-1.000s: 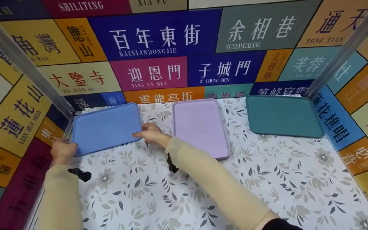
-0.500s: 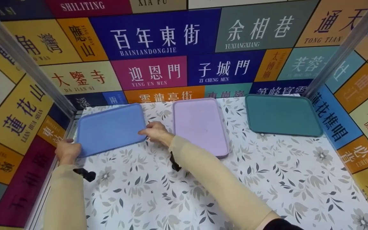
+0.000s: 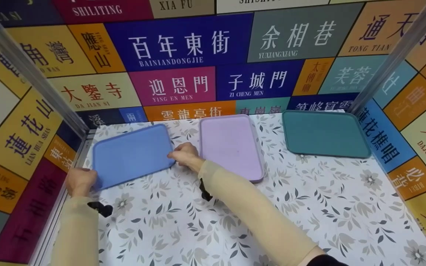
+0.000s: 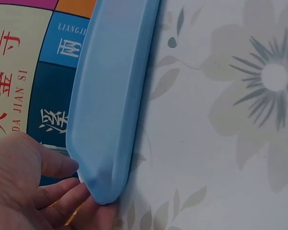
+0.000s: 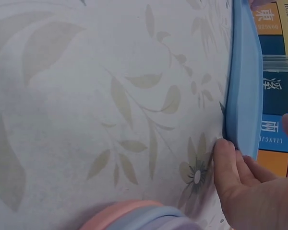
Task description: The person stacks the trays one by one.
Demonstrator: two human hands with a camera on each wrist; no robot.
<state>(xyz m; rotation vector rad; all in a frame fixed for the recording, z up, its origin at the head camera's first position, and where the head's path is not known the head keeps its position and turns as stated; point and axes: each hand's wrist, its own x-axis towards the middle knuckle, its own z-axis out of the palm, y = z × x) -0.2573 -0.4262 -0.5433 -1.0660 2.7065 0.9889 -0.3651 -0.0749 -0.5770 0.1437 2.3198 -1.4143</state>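
Observation:
A blue tray [image 3: 133, 155] lies at the back left of the table, slightly askew, its left side nearer to me. My left hand [image 3: 81, 181] holds its near left corner; in the left wrist view the thumb [image 4: 62, 164] is at the rim and the fingers curl at the corner's underside. My right hand [image 3: 185, 154] grips the tray's right short edge, thumb over the rim in the head view. From the right wrist, the fingers [image 5: 228, 165] touch the tray's edge from below, and the thumb is only partly seen.
Right of the blue tray lies a lavender tray [image 3: 229, 144]; the right wrist view shows several stacked rims, including a pink one [image 5: 103, 218]. A green tray [image 3: 325, 133] lies at the back right. Sign-printed walls [image 3: 179, 40] and a metal post [image 3: 63, 107] bound the floral-covered table [image 3: 183, 229].
The blue tray has slid to the right and a little toward me, with both hands moving along on it. The lavender and green trays have stayed in place.

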